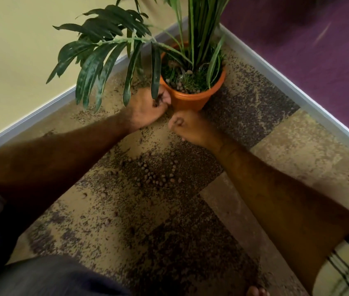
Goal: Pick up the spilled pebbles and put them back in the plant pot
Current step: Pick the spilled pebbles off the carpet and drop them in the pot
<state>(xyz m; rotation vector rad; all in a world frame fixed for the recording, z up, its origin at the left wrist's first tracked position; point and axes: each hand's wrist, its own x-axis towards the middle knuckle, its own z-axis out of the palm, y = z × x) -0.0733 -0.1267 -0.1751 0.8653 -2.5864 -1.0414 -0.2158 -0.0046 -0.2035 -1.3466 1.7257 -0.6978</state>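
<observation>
The left hand (148, 108) is curled beside the plant pot (192, 97), touching its wall, with dark bits showing in the cupped fingers; it probably holds pebbles. The right hand (187, 126) is closed in a fist just in front of the pot's base; whether it holds anything is hidden. Both hands sit near the pot, the left one closer to the rim. The spilled pebbles (156, 176) lie on the carpet (286, 146) on the person's side of the pot, behind both hands, roughly midway between the forearms. One pot, one main cluster of a few dozen pebbles, plus several strays further out from the pot.
</observation>
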